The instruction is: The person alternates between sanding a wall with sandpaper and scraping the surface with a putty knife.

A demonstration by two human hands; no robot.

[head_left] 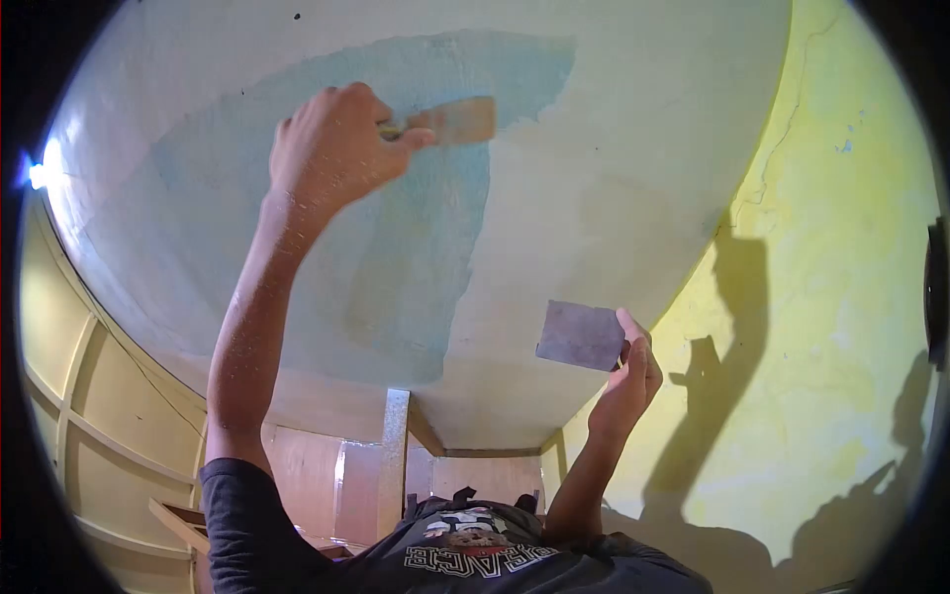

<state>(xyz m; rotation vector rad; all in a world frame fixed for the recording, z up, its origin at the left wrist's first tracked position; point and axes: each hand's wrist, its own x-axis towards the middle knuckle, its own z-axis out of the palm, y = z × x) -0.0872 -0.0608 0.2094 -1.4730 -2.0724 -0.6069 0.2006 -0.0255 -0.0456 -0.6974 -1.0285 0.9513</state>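
Observation:
My left hand [332,148] is raised to the ceiling [633,148] and grips a putty knife [457,121]. Its broad blade lies flat against the ceiling at the top edge of a blue-green patch [426,247]. Lower and to the right, my right hand [628,381] holds a flat grey square plate [581,337] by one edge, just under the pale part of the ceiling. Both arms rise from the bottom of the view, above my dark printed shirt [465,554].
A yellow wall [841,346] stands at the right and carries shadows of my arm and the plate. A wooden post [394,445] rises to the ceiling ahead. Framed wooden panels [79,396] line the left side. A bright lamp [38,176] glares at far left.

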